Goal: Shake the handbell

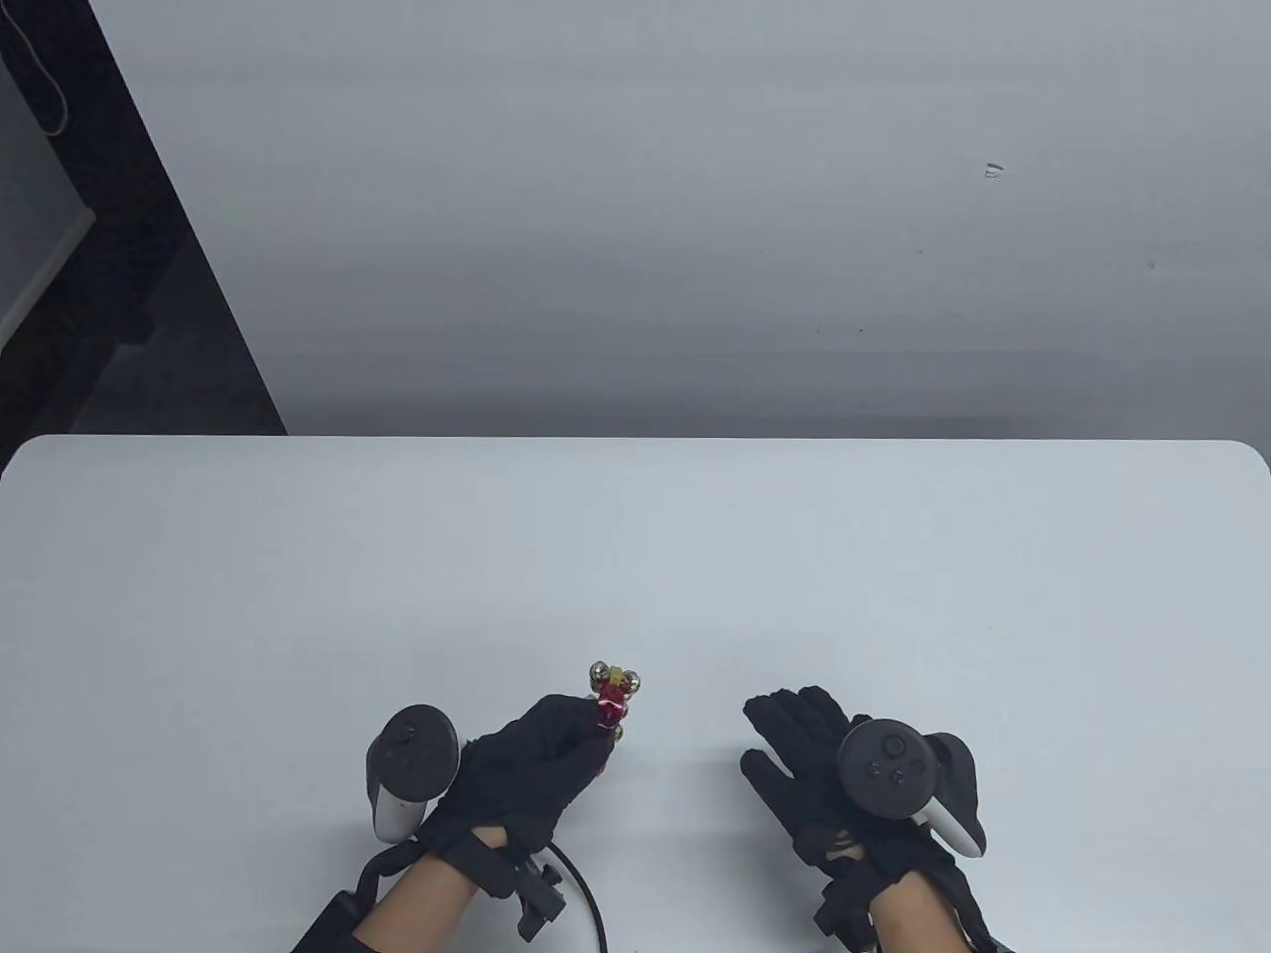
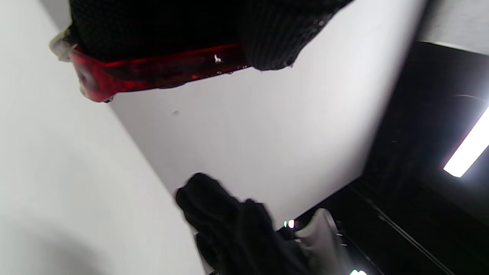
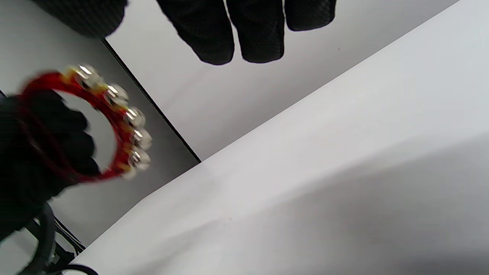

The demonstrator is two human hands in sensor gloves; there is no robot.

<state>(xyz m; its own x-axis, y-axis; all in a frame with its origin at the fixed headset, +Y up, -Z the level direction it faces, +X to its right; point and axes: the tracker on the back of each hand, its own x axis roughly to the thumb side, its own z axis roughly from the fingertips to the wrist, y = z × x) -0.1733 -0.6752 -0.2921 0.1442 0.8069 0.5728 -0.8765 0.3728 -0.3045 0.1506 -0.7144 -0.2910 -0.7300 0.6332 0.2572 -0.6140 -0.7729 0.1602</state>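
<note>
The handbell (image 1: 614,698) is a red plastic ring with several silver jingle bells on its outer edge. My left hand (image 1: 541,759) grips its handle side and holds it above the table, bells pointing away from me. The right wrist view shows the ring (image 3: 110,114) side on, blurred, with my left hand's fingers through it. The left wrist view shows the red handle (image 2: 153,72) under my gloved fingers. My right hand (image 1: 809,745) lies flat and empty on the table to the right of the bell, fingers stretched out.
The white table (image 1: 635,556) runs wide under both hands, its far edge against a grey wall. A black cable (image 1: 586,884) trails from my left wrist near the front edge.
</note>
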